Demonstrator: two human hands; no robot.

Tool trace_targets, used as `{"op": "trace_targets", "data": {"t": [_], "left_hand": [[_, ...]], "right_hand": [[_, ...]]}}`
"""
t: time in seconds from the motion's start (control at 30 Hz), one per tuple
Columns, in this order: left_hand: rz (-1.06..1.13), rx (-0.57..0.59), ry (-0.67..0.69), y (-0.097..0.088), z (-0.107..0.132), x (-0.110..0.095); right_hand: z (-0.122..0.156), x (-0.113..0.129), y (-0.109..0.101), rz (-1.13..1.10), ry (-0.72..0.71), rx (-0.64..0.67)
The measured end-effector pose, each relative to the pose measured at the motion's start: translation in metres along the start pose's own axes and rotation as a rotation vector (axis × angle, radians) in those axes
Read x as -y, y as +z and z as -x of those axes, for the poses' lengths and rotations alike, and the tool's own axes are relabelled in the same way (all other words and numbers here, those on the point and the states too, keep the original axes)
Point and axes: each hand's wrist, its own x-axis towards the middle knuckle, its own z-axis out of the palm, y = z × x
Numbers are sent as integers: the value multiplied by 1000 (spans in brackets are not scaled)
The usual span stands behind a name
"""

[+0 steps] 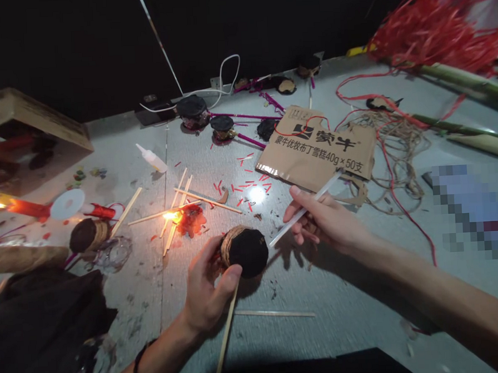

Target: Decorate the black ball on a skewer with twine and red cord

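A grey floor (322, 316) strewn with red snippets (249, 182); the left hand (206, 291) curls firmly around a twine-bound black disc (244, 252) on a wooden stick (226, 338); the right hand (326, 221) pinches a white straw (304, 210) — more black discs (192, 110) on magenta sticks (245, 116) already lie near the black wall (79, 50).

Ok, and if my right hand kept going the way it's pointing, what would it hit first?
Probably the scattered red snippets ahead of your right hand, though depth is hard to judge from this view.

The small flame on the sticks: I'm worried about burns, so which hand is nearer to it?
Left. The left hand is below and to the right of the small flame, holding a twine-wrapped black disc. The right hand is much farther right, holding a white rod.
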Motion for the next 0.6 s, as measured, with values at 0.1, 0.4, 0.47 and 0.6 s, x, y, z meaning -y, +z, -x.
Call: {"op": "trace_targets", "data": {"t": [0.1, 0.4, 0.47, 0.6], "left_hand": [[-11, 5, 0, 0, 0, 0], [30, 28, 20, -1, 2, 2], [79, 50, -15, -3, 5, 6], [229, 66, -77, -6, 10, 15]], "right_hand": [[-1, -3, 0, -24, 15, 2], [-1, -2, 1, -86, 11, 18], [-1, -1, 0, -98, 20, 22], [3, 3, -1, -73, 44, 47]]}}
